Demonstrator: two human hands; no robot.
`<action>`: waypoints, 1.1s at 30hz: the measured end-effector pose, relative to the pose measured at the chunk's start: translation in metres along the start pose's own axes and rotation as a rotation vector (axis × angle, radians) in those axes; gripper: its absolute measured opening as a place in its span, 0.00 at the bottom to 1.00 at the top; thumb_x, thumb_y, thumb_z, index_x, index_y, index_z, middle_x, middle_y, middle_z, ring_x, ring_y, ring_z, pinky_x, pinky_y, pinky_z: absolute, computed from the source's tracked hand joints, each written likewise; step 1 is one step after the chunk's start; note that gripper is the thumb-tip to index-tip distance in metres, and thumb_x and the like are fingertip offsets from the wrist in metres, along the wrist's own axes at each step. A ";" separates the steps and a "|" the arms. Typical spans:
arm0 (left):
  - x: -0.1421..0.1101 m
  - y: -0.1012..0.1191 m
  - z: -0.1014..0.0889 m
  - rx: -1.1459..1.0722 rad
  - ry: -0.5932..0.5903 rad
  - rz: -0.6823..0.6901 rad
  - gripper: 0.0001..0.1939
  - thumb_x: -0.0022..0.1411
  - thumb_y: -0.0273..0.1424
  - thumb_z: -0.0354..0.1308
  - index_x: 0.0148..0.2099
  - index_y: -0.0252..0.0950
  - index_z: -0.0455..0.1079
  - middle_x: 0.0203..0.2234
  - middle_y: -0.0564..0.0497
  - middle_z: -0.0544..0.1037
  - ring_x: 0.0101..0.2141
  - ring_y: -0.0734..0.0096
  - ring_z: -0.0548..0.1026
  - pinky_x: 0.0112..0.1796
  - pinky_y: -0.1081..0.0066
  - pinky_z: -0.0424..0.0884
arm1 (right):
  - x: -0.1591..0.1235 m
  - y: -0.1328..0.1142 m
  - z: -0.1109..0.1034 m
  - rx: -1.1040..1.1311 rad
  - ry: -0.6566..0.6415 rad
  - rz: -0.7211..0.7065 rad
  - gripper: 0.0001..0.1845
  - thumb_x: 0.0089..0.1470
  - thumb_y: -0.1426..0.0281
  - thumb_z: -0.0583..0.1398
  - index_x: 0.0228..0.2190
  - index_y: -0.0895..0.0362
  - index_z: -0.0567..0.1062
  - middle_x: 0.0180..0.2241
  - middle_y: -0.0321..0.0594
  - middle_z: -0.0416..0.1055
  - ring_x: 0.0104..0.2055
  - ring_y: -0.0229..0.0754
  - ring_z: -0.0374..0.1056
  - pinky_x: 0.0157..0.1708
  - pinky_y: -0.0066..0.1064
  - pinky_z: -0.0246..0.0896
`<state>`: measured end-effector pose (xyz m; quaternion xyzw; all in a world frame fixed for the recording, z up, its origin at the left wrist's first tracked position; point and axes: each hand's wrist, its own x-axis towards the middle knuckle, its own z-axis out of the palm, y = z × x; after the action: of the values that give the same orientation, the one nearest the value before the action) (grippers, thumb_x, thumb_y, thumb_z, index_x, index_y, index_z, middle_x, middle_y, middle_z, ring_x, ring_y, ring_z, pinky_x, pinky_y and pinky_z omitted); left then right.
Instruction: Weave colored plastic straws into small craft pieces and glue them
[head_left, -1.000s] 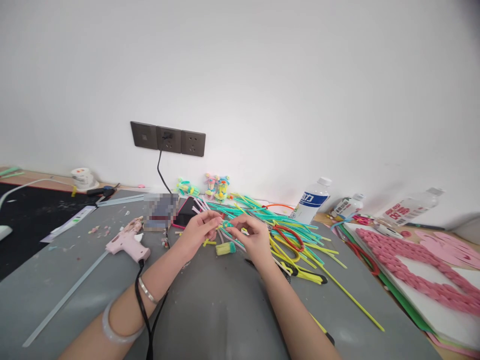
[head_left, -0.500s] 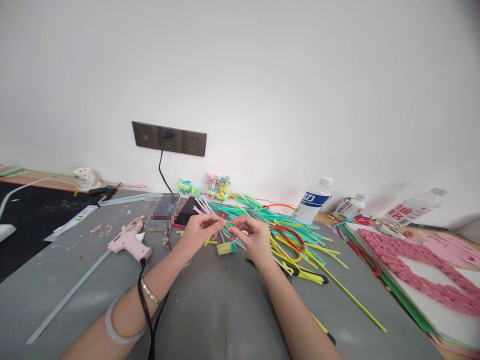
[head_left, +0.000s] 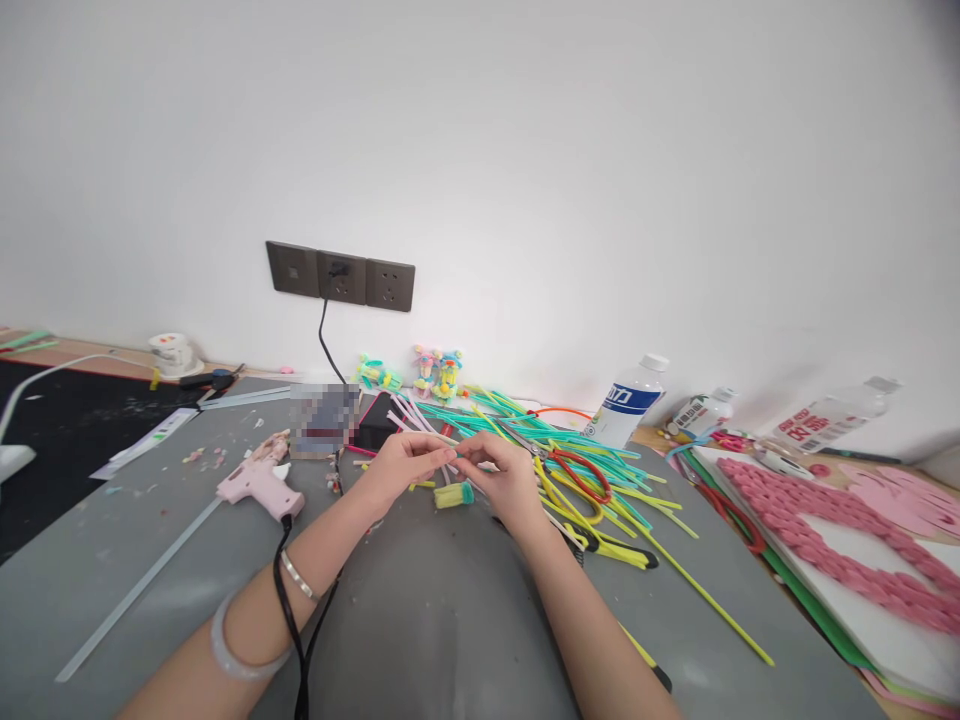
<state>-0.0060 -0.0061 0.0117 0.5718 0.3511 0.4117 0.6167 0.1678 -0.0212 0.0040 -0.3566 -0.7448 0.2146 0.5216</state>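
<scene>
My left hand [head_left: 411, 466] and my right hand [head_left: 501, 474] meet above the mat, thumbs and fingertips pinched together. Between them they grip a short teal pipe cleaner piece, now almost wholly hidden by the fingers. Just below the fingertips lies a small yellow bundle with a teal end [head_left: 454, 495], touched by neither hand. Beyond and right of my right hand spreads a pile of teal and yellow pipe cleaners [head_left: 600, 460]. Red-handled scissors [head_left: 581, 477] rest on that pile.
A pink glue gun [head_left: 261, 488] lies at left, its black cord [head_left: 300, 640] running by my left forearm. Pliers with yellow-black handles [head_left: 619, 550] lie at right. Small pipe cleaner figures [head_left: 437, 372] and a bottle [head_left: 628, 400] stand by the wall. A phone [head_left: 377, 422] lies behind my left hand.
My fingers have closed in around the teal piece, which showed between the fingertips before and is now mostly covered. Things on the mat have stayed put.
</scene>
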 end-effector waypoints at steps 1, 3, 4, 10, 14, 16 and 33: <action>0.000 0.000 0.000 0.001 0.005 -0.005 0.18 0.50 0.44 0.66 0.28 0.32 0.76 0.16 0.57 0.60 0.20 0.79 0.53 0.23 0.74 0.48 | 0.000 0.000 0.000 -0.025 -0.009 -0.012 0.06 0.56 0.66 0.62 0.30 0.55 0.74 0.24 0.35 0.71 0.22 0.37 0.69 0.25 0.29 0.66; 0.001 0.000 0.000 0.020 0.023 -0.016 0.17 0.49 0.44 0.67 0.28 0.32 0.76 0.17 0.57 0.61 0.21 0.79 0.54 0.24 0.74 0.49 | 0.001 0.000 -0.001 -0.077 -0.022 -0.043 0.05 0.57 0.67 0.61 0.31 0.55 0.74 0.24 0.36 0.70 0.24 0.37 0.67 0.26 0.29 0.65; 0.001 -0.001 0.000 0.033 0.032 -0.019 0.17 0.49 0.44 0.67 0.28 0.32 0.76 0.17 0.57 0.62 0.21 0.79 0.54 0.24 0.75 0.49 | 0.001 -0.001 -0.001 -0.099 -0.026 -0.060 0.05 0.57 0.67 0.61 0.31 0.55 0.74 0.25 0.36 0.69 0.24 0.37 0.66 0.27 0.28 0.65; 0.002 -0.002 0.001 -0.045 0.009 -0.032 0.17 0.49 0.43 0.67 0.28 0.32 0.74 0.16 0.60 0.56 0.20 0.80 0.51 0.24 0.74 0.46 | 0.001 -0.001 0.000 -0.140 -0.068 -0.066 0.08 0.57 0.68 0.61 0.40 0.54 0.73 0.30 0.38 0.71 0.28 0.38 0.66 0.30 0.30 0.64; 0.003 -0.004 0.000 -0.144 0.003 -0.033 0.18 0.50 0.43 0.67 0.25 0.32 0.70 0.15 0.60 0.54 0.20 0.81 0.50 0.24 0.73 0.46 | 0.000 0.002 0.002 -0.046 -0.060 0.022 0.16 0.55 0.66 0.63 0.45 0.53 0.70 0.34 0.40 0.73 0.28 0.38 0.66 0.32 0.32 0.66; 0.004 -0.005 -0.001 -0.178 0.014 -0.037 0.17 0.50 0.42 0.67 0.26 0.33 0.70 0.14 0.61 0.55 0.19 0.81 0.50 0.24 0.73 0.47 | 0.000 0.002 0.002 0.003 -0.025 0.060 0.13 0.55 0.66 0.63 0.43 0.54 0.71 0.35 0.41 0.74 0.30 0.40 0.67 0.33 0.32 0.66; 0.005 -0.003 0.001 -0.519 0.046 -0.058 0.18 0.45 0.37 0.71 0.23 0.32 0.67 0.16 0.60 0.56 0.20 0.82 0.51 0.22 0.78 0.52 | 0.002 -0.009 0.003 0.279 -0.112 0.173 0.09 0.59 0.62 0.58 0.31 0.54 0.73 0.31 0.39 0.68 0.33 0.40 0.67 0.33 0.31 0.65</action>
<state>-0.0027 -0.0018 0.0090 0.3746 0.2640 0.4831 0.7461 0.1618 -0.0253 0.0110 -0.3310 -0.7022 0.3795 0.5032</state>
